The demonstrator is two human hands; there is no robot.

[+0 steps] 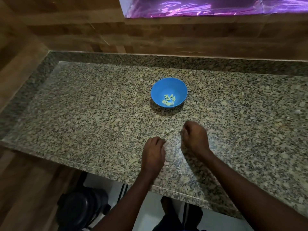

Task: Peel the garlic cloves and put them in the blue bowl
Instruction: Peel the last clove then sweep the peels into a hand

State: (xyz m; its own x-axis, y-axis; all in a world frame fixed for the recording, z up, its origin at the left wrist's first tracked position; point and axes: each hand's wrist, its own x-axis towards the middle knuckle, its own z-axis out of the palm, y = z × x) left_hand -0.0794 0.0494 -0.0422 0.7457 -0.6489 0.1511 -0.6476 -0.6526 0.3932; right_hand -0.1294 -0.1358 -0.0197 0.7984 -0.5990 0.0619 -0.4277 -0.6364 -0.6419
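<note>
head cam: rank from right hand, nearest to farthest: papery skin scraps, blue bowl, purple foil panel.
From the right hand:
1. Pale papery garlic skin scraps, just left of its knuckles on the granite counter.
2. Round blue plastic bowl, beyond, holding peeled cloves.
3. Shiny purple foil panel, top, on the wooden wall.

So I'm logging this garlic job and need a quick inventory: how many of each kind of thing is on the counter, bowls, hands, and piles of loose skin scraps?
Blue bowl, with peeled cloves inside, too small to count: 1
Hands, left hand and right hand: 2
Pile of skin scraps between the hands: 1
Total: 4
</note>
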